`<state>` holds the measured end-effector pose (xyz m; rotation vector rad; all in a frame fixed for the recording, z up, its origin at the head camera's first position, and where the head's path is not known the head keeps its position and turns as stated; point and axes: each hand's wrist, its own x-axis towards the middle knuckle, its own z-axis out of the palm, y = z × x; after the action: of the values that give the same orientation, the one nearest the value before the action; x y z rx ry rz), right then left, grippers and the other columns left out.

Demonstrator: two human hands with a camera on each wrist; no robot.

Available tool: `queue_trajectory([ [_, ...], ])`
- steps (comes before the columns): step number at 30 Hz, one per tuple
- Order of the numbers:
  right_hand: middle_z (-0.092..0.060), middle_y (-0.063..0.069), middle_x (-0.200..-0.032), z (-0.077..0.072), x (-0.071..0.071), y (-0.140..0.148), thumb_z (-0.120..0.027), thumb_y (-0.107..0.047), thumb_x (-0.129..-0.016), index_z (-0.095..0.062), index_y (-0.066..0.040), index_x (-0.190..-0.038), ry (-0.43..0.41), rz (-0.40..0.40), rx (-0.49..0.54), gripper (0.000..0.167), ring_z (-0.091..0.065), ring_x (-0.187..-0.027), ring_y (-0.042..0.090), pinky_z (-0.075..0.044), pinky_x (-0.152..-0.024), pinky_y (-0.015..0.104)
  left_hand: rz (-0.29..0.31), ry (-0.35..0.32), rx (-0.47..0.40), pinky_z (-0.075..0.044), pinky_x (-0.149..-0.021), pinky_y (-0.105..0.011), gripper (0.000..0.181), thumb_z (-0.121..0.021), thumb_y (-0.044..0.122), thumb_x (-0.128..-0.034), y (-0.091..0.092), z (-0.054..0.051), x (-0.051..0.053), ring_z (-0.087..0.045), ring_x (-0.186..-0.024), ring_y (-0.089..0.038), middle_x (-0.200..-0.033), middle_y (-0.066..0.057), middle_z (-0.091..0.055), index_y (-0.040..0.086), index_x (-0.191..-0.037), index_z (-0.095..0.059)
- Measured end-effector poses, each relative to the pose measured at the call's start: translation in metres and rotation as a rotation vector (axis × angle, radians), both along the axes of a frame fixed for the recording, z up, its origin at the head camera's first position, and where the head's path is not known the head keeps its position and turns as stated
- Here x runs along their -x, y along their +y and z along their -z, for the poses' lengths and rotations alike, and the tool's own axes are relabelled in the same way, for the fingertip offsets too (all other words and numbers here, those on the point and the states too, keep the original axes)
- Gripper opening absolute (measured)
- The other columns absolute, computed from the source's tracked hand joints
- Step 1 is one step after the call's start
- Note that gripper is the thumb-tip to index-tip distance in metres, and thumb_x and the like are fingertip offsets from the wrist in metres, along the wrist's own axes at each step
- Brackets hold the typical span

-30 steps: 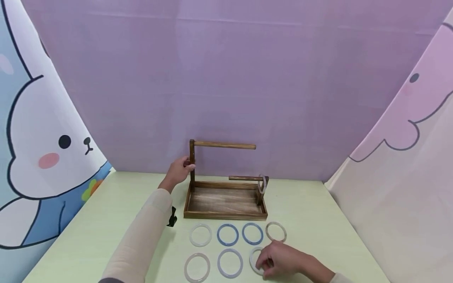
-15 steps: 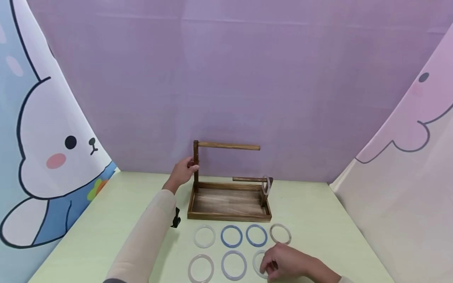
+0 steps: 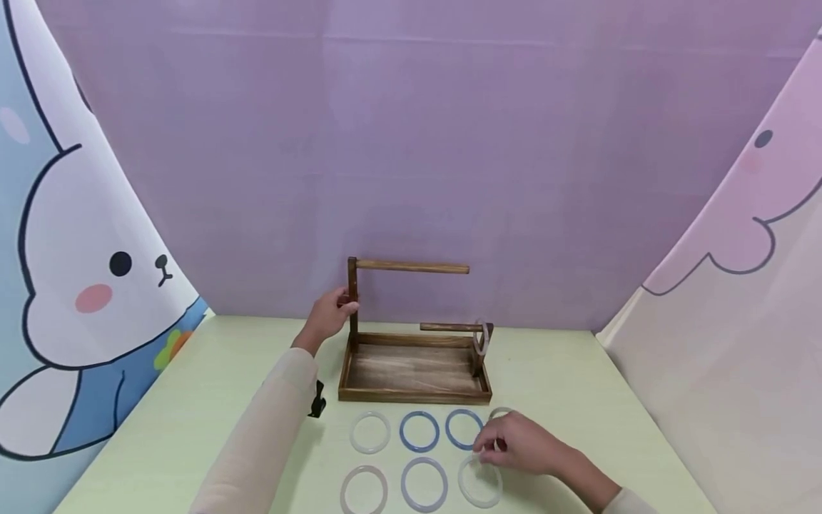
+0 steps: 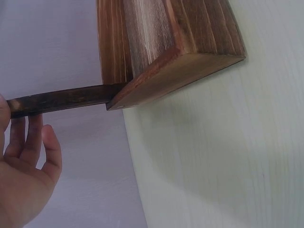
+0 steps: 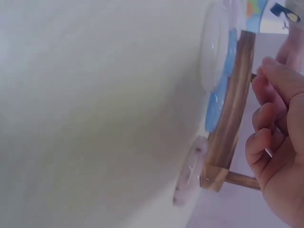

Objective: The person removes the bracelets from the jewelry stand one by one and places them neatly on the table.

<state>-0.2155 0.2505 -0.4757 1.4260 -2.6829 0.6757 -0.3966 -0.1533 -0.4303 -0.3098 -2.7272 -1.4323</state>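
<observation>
My left hand holds the tall upright post of a wooden display stand, thumb and fingers on either side of it. In the left wrist view, that post runs from my fingers to the tray. My right hand hovers over the right side of the bangle rows, fingers loosely curled with nothing between them. A whitish translucent bangle lies just below its fingertips. Part of a blue bangle and most of a brownish-grey bangle are hidden behind the hand. The right wrist view shows the mottled bangle more fully.
A pale bangle hangs on the stand's short lower bar; the long upper bar bears none. More bangles lie in two rows before the tray: clear, blue, lavender and pinkish.
My right hand has let go of the whitish bangle and moved up and away towards the back row. That bangle now lies fully in view. The left hand keeps its hold on the post.
</observation>
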Motion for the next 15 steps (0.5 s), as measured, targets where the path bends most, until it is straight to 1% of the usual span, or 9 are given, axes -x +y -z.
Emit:
queue_trajectory([
  [1, -0.067, -0.017, -0.078, -0.002, 0.002, 0.0, -0.077, -0.011, -0.088, -0.078, -0.016, -0.09, 0.005, 0.026, 0.005, 0.006, -0.046, -0.069, -0.012, -0.042, -0.063, 0.007, 0.001, 0.002, 0.0, -0.048, -0.105, -0.056, 0.043, -0.054, 0.028, -0.1075, 0.0, -0.001, 0.0, -0.059, -0.128, -0.038, -0.14, -0.02, -0.06, 0.008, -0.145, -0.051],
  [4, -0.068, -0.016, -0.08, -0.006, 0.007, 0.002, -0.075, -0.009, -0.09, -0.078, -0.015, -0.091, -0.02, 0.119, 0.032, 0.007, -0.046, -0.066, -0.011, -0.043, -0.06, 0.011, 0.007, 0.015, 0.002, -0.049, -0.104, -0.056, 0.04, -0.054, 0.027, -0.1074, -0.001, 0.0, 0.001, -0.059, -0.127, -0.038, -0.138, -0.021, -0.061, 0.007, -0.142, -0.053],
  [8, -0.068, -0.016, -0.079, -0.011, 0.012, 0.002, -0.073, -0.012, -0.092, -0.078, -0.014, -0.093, -0.051, 0.252, 0.066, 0.005, -0.048, -0.064, -0.01, -0.045, -0.058, 0.014, 0.021, 0.037, 0.014, -0.05, -0.102, -0.055, 0.038, -0.054, 0.027, -0.1076, -0.003, 0.004, 0.004, -0.06, -0.125, -0.038, -0.134, -0.021, -0.063, 0.006, -0.139, -0.054],
  [12, -0.07, -0.014, -0.079, -0.015, 0.018, 0.0, -0.073, -0.012, -0.092, -0.078, -0.014, -0.093, -0.003, 0.365, 0.106, 0.005, -0.051, -0.061, -0.006, -0.045, -0.055, 0.016, 0.03, 0.054, 0.018, -0.052, -0.098, -0.052, 0.036, -0.053, 0.029, -0.1077, -0.005, 0.007, 0.006, -0.062, -0.12, -0.036, -0.13, -0.019, -0.064, 0.007, -0.136, -0.056],
  [15, -0.073, -0.01, -0.08, -0.016, 0.024, -0.002, -0.074, -0.01, -0.092, -0.078, -0.014, -0.094, 0.038, 0.455, 0.145, 0.006, -0.052, -0.058, -0.003, -0.044, -0.053, 0.017, 0.039, 0.057, 0.019, -0.052, -0.096, -0.051, 0.033, -0.054, 0.029, -0.1075, -0.005, 0.008, 0.005, -0.063, -0.116, -0.034, -0.126, -0.017, -0.066, 0.007, -0.131, -0.058],
])
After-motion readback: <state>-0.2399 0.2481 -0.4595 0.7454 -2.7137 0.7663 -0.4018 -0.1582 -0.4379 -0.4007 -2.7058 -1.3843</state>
